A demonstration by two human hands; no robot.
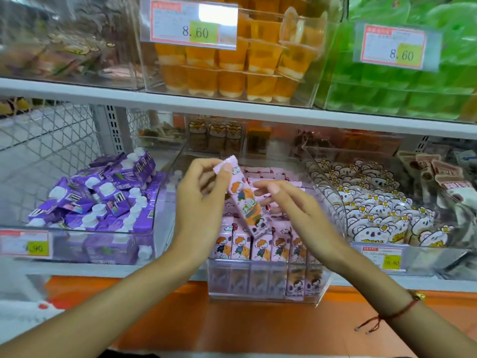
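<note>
Your left hand (201, 200), centre-left of the frame, pinches the top crimp of the pink packet (245, 200) between thumb and forefinger. The packet hangs tilted, lower end pointing down-right, over the clear bin (268, 295) in the middle of the frame that's full of the same packets. Your right hand (291, 210) sits just right of it with the fingers loose and spread. The tips are at the packet's middle, but I honestly can't tell if they touch it.

My guess is you're slotting it into the upright front row. If so, use those right fingers to steady the lower end and square it up with the others before you let go of the crimp. A pinch on one corner lets the thing swing, and it could knock the neighbours flat.

Around you:

- **Far left:** there's wire mesh (51, 135), then a bin of purple pouches (103, 197) with white caps, lying in a heap.
- **Right of the pink bin:** white bear-print packets (374, 215) stand in rows.
- **Top of the frame:** on the upper shelf (77, 85) there are orange jelly cups (232, 60) mid-top and green ones (413, 86) upper right, both behind 8.60 price tags (191, 24).
- **Bottom:** an orange ledge (232, 321) runs under the bins.
</note>
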